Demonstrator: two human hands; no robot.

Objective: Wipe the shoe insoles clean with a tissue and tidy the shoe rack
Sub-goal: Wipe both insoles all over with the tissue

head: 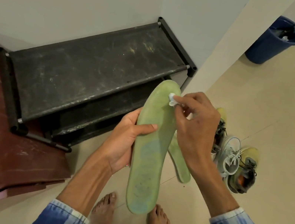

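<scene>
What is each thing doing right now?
Left hand, grips the held insole.
Held insole, off the floor, stained.
Right hand, pinches the tissue.
Tissue, crumpled, touching that insole's toe end.
Second insole, apparently on the floor.
Shoe rack, top shelf dusty.
Shoes, on the floor.
Bin, upright, lidless.

I see a blue bin standing on a pale tiled floor. Just left of the bin a plain whitish wall turns a corner. Far left of the bin and nearer me sits a red-brown cupboard. The light is soft.
</scene>
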